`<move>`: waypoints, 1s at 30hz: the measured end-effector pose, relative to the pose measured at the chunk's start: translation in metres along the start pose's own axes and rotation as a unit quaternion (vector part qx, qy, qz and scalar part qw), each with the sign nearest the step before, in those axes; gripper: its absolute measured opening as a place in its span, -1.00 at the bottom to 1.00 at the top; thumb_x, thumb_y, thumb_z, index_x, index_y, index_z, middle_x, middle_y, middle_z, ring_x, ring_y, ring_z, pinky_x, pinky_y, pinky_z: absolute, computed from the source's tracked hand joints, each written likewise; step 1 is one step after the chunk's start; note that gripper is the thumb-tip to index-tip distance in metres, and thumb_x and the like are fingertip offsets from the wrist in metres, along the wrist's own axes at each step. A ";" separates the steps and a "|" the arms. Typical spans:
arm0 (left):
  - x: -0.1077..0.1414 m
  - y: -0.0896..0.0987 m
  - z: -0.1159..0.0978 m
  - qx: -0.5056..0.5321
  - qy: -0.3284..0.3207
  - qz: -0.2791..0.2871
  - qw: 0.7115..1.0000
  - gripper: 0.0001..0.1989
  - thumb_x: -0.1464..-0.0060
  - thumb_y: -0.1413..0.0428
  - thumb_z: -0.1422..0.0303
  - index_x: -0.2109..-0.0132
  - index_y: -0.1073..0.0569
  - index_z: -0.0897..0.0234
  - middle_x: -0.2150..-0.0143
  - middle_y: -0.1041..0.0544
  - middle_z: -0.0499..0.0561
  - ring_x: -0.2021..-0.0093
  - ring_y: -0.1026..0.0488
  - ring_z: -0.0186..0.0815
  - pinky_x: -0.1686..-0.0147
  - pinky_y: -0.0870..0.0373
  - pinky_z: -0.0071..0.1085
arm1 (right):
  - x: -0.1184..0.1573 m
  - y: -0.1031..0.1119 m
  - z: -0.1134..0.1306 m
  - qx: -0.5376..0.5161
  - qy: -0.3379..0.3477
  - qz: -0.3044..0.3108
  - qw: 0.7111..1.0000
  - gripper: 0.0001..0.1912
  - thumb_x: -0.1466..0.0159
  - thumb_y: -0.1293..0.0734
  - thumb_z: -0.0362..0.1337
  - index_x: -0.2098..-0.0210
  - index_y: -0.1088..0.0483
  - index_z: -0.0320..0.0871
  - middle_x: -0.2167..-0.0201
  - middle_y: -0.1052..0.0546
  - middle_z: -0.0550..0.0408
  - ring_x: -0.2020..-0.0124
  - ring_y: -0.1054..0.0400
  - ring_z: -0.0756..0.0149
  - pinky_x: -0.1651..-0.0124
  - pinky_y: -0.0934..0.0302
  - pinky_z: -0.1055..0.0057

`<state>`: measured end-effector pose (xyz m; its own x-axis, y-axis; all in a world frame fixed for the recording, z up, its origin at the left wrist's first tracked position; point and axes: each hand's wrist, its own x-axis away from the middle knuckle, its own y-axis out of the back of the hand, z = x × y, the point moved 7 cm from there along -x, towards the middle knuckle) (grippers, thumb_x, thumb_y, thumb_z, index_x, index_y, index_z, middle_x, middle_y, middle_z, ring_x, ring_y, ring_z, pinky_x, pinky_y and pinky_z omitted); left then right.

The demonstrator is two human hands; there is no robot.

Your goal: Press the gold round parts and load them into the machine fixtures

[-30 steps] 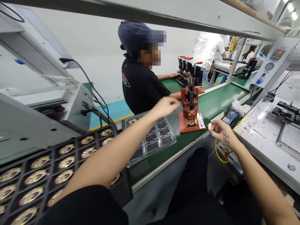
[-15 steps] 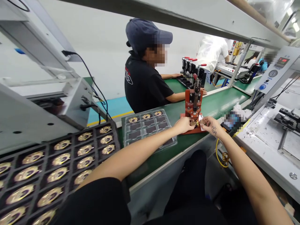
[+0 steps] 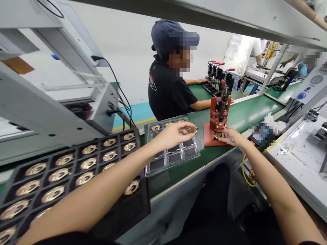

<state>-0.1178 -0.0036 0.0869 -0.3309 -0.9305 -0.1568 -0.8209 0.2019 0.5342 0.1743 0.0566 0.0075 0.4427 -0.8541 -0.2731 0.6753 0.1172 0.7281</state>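
Observation:
My left hand (image 3: 176, 134) is closed on a round gold watch case (image 3: 192, 129), pinched at the fingertips above the clear plastic tray (image 3: 167, 159). In that tray's far row lie several gold pieces; its nearer compartments show dark bottoms. My right hand (image 3: 230, 136) is at the foot of a red toggle press (image 3: 219, 114), its fingers closed about a second round watch case (image 3: 218, 135) low in the fixture. The fingers partly cover this case, so its exact seating cannot be told.
A black foam tray (image 3: 74, 154) with rows of gold watch cases lies to the left. Across the green bench (image 3: 245, 114) a co-worker (image 3: 171, 85) sits near black toggle clamps (image 3: 217, 76). A phone (image 3: 262, 134) and a white machine bed (image 3: 293, 149) are at the right.
My left hand has moved left from the press to above the clear tray, carrying a watch case. My right hand has brought its watch case into the press fixture. The view has shifted left.

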 end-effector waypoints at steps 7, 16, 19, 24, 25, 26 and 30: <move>0.021 0.010 -0.027 0.044 -0.010 -0.031 0.998 -0.53 -0.06 -0.38 0.12 -0.07 -0.63 0.26 0.16 -0.65 0.06 0.22 -0.58 -0.26 0.12 -0.60 -0.30 | -0.057 0.122 0.041 -0.013 -0.013 -0.164 0.986 -0.24 -0.57 -0.05 0.31 0.01 -0.61 -0.17 0.08 -0.68 -0.14 -0.08 -0.57 -0.01 -0.20 -0.41 0.07; 0.025 -0.013 -0.063 -0.048 -0.079 -0.015 0.996 -0.60 -0.17 -0.27 0.14 -0.07 -0.63 0.25 0.16 -0.66 0.05 0.22 -0.56 -0.24 0.21 -0.53 -0.34 | -0.051 0.143 0.186 -0.063 0.145 -0.289 0.944 -0.15 -0.62 0.11 0.24 -0.21 -0.56 -0.22 0.01 -0.69 -0.05 -0.12 -0.62 0.08 -0.24 -0.43 0.13; 0.033 -0.008 -0.067 -0.094 -0.104 -0.022 0.990 -0.65 -0.21 -0.22 0.19 -0.07 -0.61 0.24 0.13 -0.68 0.03 0.22 -0.57 -0.25 0.18 -0.53 -0.34 | 0.011 0.116 0.187 -0.034 0.214 -0.323 0.921 -0.46 -0.65 -0.11 0.05 0.08 -0.64 -0.07 0.08 -0.71 0.01 -0.07 -0.63 0.10 -0.31 -0.43 0.04; 0.038 -0.023 -0.088 -0.139 -0.169 -0.023 0.975 -0.71 -0.23 -0.19 0.28 -0.05 -0.60 0.24 0.11 -0.69 0.01 0.26 -0.57 -0.28 0.18 -0.52 -0.35 | 0.038 0.082 0.165 -0.038 0.243 -0.266 0.932 -0.62 -0.64 -0.15 -0.13 -0.09 -0.59 -0.05 -0.17 -0.68 -0.04 -0.40 -0.45 0.05 -0.49 -0.29 -0.12; 0.039 -0.029 -0.093 -0.143 -0.189 -0.023 0.971 -0.72 -0.23 -0.19 0.30 -0.06 -0.59 0.24 0.11 -0.69 0.02 0.26 -0.58 -0.28 0.17 -0.52 -0.34 | 0.041 0.080 0.164 -0.035 0.230 -0.255 0.939 -0.62 -0.63 -0.16 -0.13 -0.17 -0.56 -0.05 -0.26 -0.63 -0.06 -0.45 -0.39 0.05 -0.51 -0.25 -0.13; 0.042 -0.035 -0.099 -0.149 -0.207 -0.023 0.967 -0.72 -0.23 -0.19 0.32 -0.07 -0.58 0.24 0.10 -0.69 0.02 0.24 -0.59 -0.28 0.16 -0.52 -0.34 | 0.046 0.079 0.165 -0.029 0.216 -0.254 0.942 -0.63 -0.62 -0.18 -0.13 -0.22 -0.54 -0.04 -0.33 -0.58 -0.08 -0.48 -0.36 0.04 -0.53 -0.22 -0.14; 0.055 -0.057 -0.118 -0.182 -0.267 -0.027 0.946 -0.70 -0.27 -0.19 0.36 -0.12 -0.54 0.25 0.10 -0.68 0.05 0.21 -0.62 -0.25 0.19 -0.54 -0.36 | 0.088 0.081 0.167 -0.046 0.108 -0.324 0.939 -0.69 -0.58 -0.28 -0.11 -0.13 -0.59 -0.04 -0.15 -0.67 -0.09 -0.24 -0.53 0.05 -0.37 -0.38 -0.03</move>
<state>-0.0342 -0.1022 0.1458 -0.5607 -0.6297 -0.5376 -0.6611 -0.0504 0.7486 0.1691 -0.0939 0.1471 0.0233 -0.6390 -0.7689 0.8880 -0.3401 0.3096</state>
